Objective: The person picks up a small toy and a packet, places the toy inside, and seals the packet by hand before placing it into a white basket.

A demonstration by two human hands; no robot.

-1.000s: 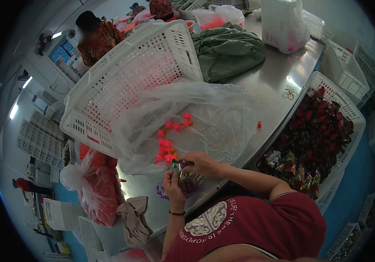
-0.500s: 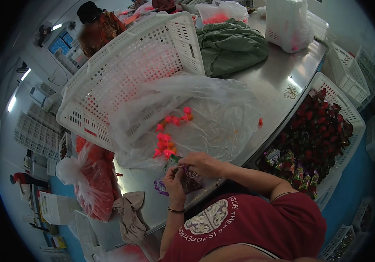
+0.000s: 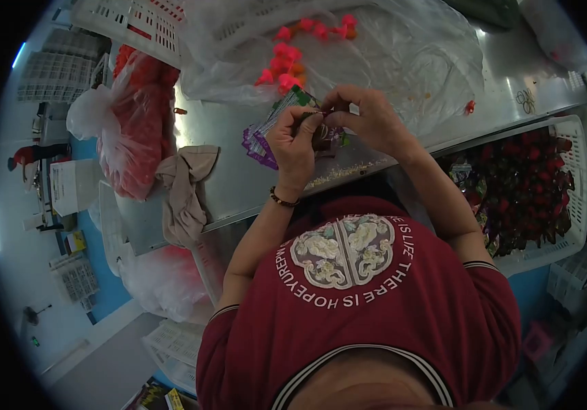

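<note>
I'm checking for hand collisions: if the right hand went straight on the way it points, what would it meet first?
Most likely the left hand. The right hand points toward its fingertips, close by in the picture, though depth is unclear from one view.

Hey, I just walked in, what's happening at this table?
The person's left hand and right hand meet over the metal table, fingers pinching a small packet, its contents unclear. Purple wrappers lie beside the left hand. Beyond, bright pink pieces sit on clear plastic; a white crate of dark red items stands to the right.
</note>
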